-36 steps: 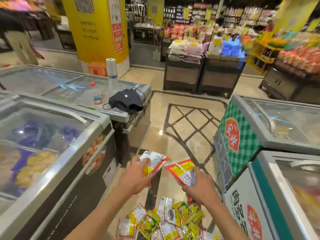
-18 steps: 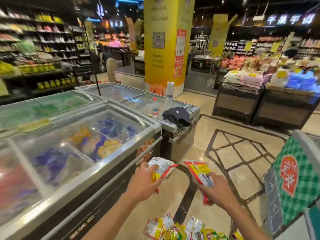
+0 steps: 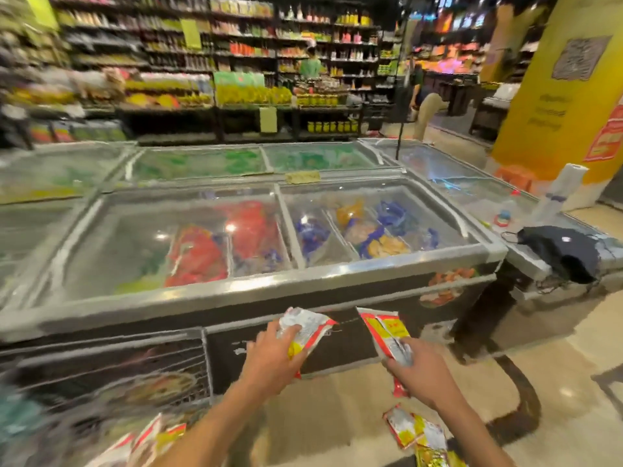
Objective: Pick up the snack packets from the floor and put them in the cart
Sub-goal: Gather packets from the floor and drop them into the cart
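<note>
Transfer step: before the freezer (image 3: 236, 291) our left hand (image 3: 269, 360) grips one snack packet (image 3: 305, 326), our right hand (image 3: 426, 377) a second packet (image 3: 387, 333); next we drop both into the wire cart (image 3: 161, 362) against it

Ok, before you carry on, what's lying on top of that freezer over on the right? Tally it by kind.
Black bag: 1
Roll of plastic bags: 1
Clear bottle: 1
Total: 3
</note>
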Tool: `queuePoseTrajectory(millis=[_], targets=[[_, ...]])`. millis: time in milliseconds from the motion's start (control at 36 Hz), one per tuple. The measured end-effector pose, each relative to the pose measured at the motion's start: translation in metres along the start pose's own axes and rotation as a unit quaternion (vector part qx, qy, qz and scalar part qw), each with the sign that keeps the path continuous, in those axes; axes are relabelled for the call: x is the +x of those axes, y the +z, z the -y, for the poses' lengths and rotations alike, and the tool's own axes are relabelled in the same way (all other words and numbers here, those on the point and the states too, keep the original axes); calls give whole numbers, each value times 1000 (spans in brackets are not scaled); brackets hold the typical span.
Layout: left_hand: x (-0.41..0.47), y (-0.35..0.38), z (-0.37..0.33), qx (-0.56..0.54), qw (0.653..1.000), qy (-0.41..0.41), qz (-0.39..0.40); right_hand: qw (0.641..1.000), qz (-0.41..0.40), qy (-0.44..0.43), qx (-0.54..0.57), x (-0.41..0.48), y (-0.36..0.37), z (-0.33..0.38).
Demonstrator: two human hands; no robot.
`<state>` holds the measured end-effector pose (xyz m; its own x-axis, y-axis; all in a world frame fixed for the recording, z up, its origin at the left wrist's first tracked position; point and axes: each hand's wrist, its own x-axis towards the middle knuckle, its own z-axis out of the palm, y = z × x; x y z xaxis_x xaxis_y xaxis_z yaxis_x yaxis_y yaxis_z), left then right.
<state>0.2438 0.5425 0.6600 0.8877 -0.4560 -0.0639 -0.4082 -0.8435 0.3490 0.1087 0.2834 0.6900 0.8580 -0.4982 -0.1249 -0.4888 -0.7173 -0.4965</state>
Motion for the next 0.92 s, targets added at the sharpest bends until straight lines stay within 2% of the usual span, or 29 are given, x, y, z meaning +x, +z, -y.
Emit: queuePoseTrajectory(millis=[111, 250, 417, 500, 694, 917], targets=[[-28, -19, 76, 27, 996, -83, -14, 997, 61, -51, 11, 12, 44, 55], [-61, -35, 165, 31, 985, -167, -35, 985, 109, -130, -26, 24, 101, 132], [-98, -33, 262, 7, 962, -272, 3, 965, 193, -169, -55, 20, 176, 223], [-114, -28, 302, 8, 955, -294, 28, 948, 234, -195, -94, 13, 216, 261], [-134, -7, 373, -55, 938, -330, 93, 916, 319, -189, -150, -9, 298, 323], [-141, 11, 413, -54, 926, -331, 173, 896, 383, -128, -186, -21, 351, 345]])
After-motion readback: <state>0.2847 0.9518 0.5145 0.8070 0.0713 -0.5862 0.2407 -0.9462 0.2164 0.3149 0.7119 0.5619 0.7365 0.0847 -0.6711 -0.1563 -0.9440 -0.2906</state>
